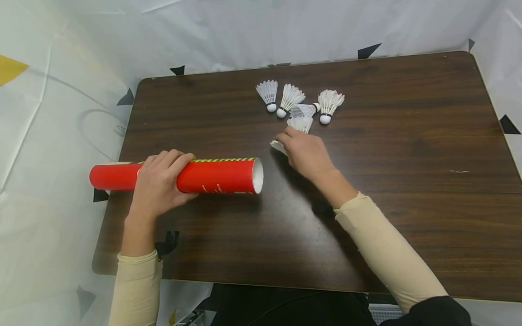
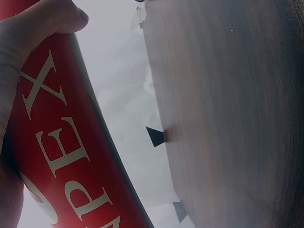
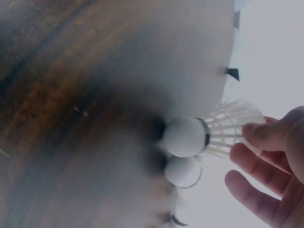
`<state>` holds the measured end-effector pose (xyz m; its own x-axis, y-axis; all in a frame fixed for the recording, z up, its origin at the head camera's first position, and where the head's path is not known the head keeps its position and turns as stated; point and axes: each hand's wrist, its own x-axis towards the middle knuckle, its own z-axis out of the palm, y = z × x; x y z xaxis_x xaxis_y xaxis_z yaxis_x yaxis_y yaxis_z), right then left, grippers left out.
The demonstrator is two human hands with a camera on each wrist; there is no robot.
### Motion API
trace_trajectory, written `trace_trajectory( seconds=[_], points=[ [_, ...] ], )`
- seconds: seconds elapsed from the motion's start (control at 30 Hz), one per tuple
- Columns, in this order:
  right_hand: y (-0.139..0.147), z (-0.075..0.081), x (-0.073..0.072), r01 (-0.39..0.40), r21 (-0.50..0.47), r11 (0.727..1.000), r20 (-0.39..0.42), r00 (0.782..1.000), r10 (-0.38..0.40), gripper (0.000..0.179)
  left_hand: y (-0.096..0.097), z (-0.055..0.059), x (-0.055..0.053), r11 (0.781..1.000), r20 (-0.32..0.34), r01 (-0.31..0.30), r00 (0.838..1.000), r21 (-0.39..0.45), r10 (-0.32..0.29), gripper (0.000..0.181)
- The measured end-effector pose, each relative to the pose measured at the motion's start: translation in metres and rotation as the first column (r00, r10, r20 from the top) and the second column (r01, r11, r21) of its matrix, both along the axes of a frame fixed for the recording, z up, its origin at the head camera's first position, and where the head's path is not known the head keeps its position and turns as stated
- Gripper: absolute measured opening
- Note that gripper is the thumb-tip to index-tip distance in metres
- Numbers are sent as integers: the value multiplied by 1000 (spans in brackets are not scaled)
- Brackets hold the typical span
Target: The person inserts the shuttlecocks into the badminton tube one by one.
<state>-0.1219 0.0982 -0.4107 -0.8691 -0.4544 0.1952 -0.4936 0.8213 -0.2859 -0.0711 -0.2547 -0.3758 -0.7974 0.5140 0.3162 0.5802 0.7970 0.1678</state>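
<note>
Red cylindrical cardboard-looking tube (image 1: pixel 220 176) was held sideways over the left part of the dark brown wood-grained table (image 1: pixel 408 158), its left end reaching past the table's edge in the head view; whether it touched the wood could not be told. The left hand (image 1: pixel 159 181) was clamped round its middle, presumably to keep it from rolling and to steady its open end, which faced right. Apart from that hand, the right hand (image 1: pixel 306 151) pinched 1 white feathered shuttlecock (image 3: pixel 204 132) by its skirt between thumb and fingers, probably because the flared feathers were easier to catch than the smooth round base. Beyond it, 5 other white cone-shaped shuttlecocks (image 1: pixel 302 110) lay bunched together, likely so that all sat within the right hand's reach.
</note>
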Motion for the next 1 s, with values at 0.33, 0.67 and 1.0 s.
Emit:
trace_trajectory(
  seconds=[0.33,0.67,1.0],
  points=[
    [18,13,13,82,-68,994,-3,997,-82,14,-1,0,2,1000,8,-6,1000,6,6,77],
    [37,8,30,166,-204,965,-2,986,-170,9,-2,1,4,1000,2,-13,1000,7,13,76],
    [51,5,49,277,-515,811,-6,945,-327,7,-4,1,5,1000,-2,-25,1000,14,25,76]
  ],
)
